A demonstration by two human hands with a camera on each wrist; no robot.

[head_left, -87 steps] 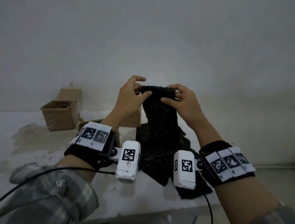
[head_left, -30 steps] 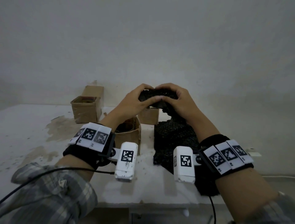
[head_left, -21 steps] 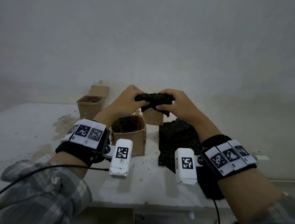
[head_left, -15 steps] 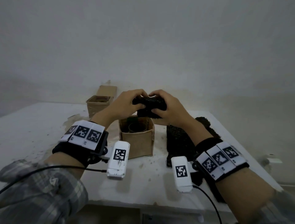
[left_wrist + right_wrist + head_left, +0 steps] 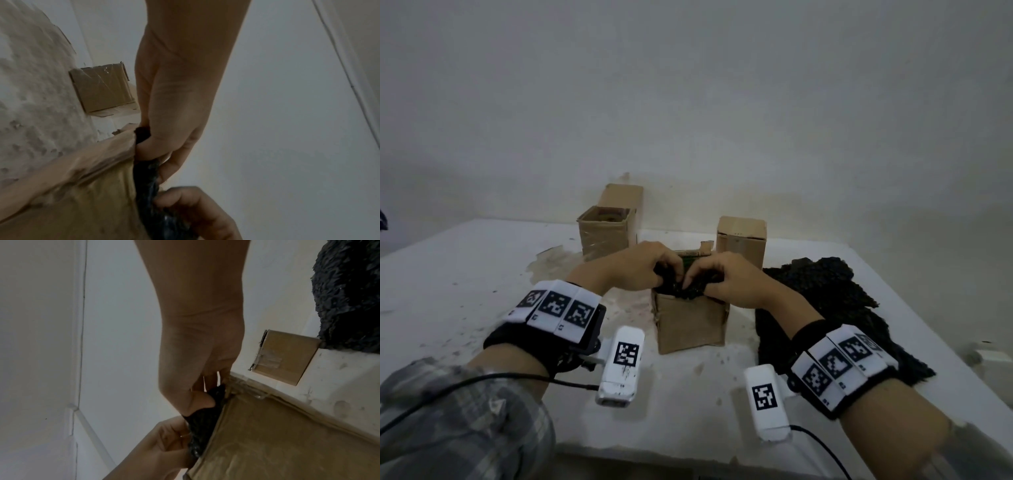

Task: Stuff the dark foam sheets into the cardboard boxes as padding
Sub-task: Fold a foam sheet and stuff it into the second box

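An open cardboard box (image 5: 690,325) stands at the middle of the white table. A rolled dark foam sheet (image 5: 681,286) sits in its mouth. My left hand (image 5: 640,270) grips the roll's left end and my right hand (image 5: 726,281) grips its right end, fingers curled over the box rim. The left wrist view has the foam sheet (image 5: 147,175) wedged against the box wall (image 5: 82,186) under my left hand (image 5: 164,146). In the right wrist view my right hand (image 5: 201,395) pinches the foam sheet (image 5: 202,420) at the box edge (image 5: 267,443).
A pile of dark foam sheets (image 5: 825,301) lies to the right of the box. Another open box (image 5: 606,233) stands at the back left, and a shut box (image 5: 741,240) behind the middle one. Brown stains mark the table (image 5: 465,274).
Both hands rolled the hanging foam sheet into a bundle, carried it left from the pile and lowered it into the mouth of the middle box.
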